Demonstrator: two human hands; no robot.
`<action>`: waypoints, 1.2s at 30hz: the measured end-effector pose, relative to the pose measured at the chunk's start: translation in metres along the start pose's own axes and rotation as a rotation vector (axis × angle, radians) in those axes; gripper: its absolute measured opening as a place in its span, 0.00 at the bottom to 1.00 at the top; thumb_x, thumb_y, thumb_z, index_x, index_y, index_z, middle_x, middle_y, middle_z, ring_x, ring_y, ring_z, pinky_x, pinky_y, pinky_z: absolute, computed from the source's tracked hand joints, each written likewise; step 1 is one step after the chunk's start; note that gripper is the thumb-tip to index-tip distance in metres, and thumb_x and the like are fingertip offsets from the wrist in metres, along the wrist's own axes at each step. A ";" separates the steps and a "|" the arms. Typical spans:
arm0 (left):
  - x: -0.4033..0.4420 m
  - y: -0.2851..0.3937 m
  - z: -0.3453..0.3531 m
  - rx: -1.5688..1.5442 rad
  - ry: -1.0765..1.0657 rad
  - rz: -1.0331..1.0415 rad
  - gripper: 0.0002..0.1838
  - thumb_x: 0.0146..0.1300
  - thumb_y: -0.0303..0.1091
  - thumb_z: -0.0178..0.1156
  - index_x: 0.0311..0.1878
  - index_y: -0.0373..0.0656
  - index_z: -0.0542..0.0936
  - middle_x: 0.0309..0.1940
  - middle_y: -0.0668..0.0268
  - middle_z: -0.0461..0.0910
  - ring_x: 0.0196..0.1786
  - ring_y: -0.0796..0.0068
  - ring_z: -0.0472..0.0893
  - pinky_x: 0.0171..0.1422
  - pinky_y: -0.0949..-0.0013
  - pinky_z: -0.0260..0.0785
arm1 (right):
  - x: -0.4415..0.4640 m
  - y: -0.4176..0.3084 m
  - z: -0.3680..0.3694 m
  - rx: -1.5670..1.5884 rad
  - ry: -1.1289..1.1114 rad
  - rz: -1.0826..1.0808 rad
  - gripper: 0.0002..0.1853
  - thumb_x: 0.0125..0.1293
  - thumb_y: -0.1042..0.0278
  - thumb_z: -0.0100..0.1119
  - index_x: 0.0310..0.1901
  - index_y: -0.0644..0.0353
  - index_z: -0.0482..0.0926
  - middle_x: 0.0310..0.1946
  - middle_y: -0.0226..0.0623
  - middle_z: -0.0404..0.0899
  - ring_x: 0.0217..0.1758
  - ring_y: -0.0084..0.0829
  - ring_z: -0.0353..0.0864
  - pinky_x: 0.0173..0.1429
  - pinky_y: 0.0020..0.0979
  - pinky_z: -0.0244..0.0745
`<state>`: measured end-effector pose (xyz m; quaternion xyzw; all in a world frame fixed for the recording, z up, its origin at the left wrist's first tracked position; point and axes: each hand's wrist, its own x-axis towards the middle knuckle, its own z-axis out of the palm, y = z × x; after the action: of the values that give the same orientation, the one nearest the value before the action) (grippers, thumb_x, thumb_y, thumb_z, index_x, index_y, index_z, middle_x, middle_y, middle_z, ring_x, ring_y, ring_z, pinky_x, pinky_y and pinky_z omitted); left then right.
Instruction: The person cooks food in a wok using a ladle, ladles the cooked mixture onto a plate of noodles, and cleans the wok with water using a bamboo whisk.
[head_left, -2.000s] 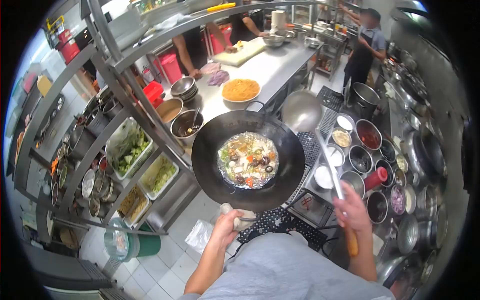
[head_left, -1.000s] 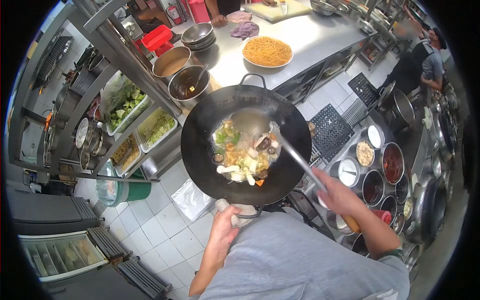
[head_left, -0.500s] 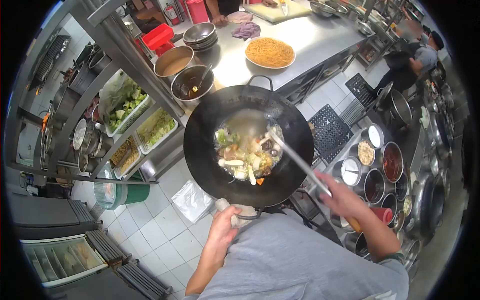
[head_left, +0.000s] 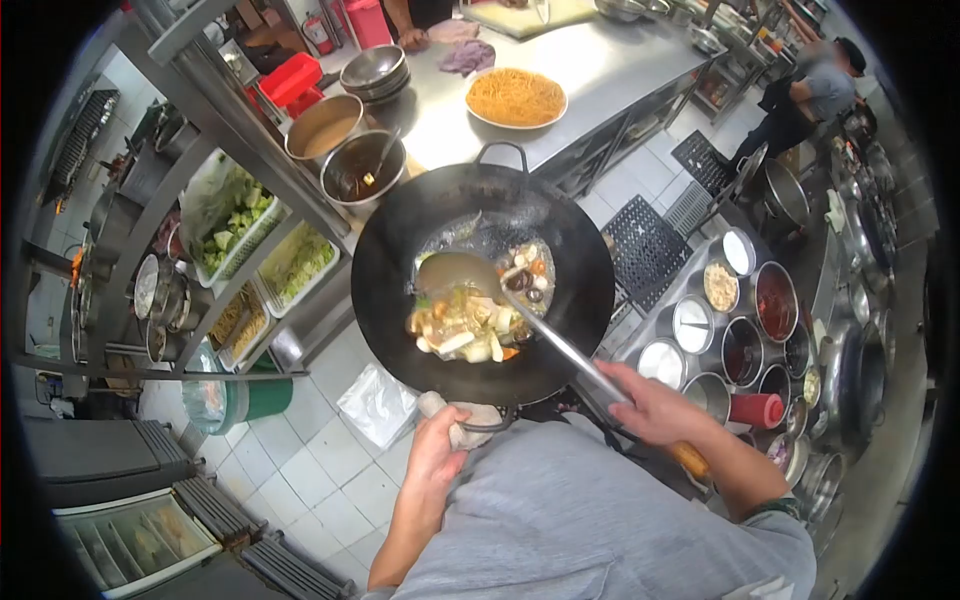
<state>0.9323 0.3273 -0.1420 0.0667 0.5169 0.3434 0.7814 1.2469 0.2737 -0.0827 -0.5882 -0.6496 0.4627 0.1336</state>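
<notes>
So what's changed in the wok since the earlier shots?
The right hand has swung the ladle from beyond the right rim into the wok, then leftward. Most food, spread out at first, now bunches on the near side. Unchanged: left hand gripping the cloth at the near handle.

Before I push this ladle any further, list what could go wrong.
The beige folded cloth between your left hand and the wok's near handle could slip, letting bare fingers meet metal that is probably hot.

The mixed vegetables are heaped on the near side of the steel ladle; a hard pull might splash liquid toward your grey shirt.

The round black wok sits close to the steel bowl of dark sauce; a jolt could knock it.
</notes>
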 end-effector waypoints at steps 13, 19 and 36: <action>0.005 -0.003 -0.001 0.008 0.033 -0.002 0.16 0.55 0.27 0.59 0.48 0.32 0.77 0.42 0.55 0.83 0.44 0.56 0.84 0.53 0.52 0.77 | 0.035 -0.005 0.000 -0.109 -0.068 0.037 0.35 0.69 0.69 0.55 0.74 0.48 0.53 0.34 0.58 0.80 0.41 0.57 0.83 0.47 0.49 0.75; 0.011 -0.008 -0.016 -0.050 -0.026 -0.034 0.12 0.57 0.24 0.58 0.45 0.32 0.79 0.42 0.56 0.83 0.44 0.59 0.85 0.51 0.56 0.78 | 0.021 0.019 -0.047 -0.114 0.159 0.251 0.35 0.68 0.72 0.55 0.74 0.53 0.54 0.52 0.63 0.76 0.55 0.60 0.78 0.59 0.46 0.72; 0.000 -0.001 0.000 -0.047 0.013 -0.011 0.12 0.59 0.24 0.57 0.46 0.32 0.77 0.43 0.55 0.82 0.43 0.61 0.85 0.49 0.58 0.78 | -0.008 -0.020 -0.020 -0.167 0.214 0.424 0.34 0.67 0.72 0.54 0.73 0.58 0.55 0.48 0.64 0.78 0.51 0.63 0.79 0.57 0.49 0.73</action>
<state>0.9325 0.3262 -0.1426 0.0430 0.5140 0.3514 0.7813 1.2507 0.2783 -0.0540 -0.7660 -0.5297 0.3604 0.0523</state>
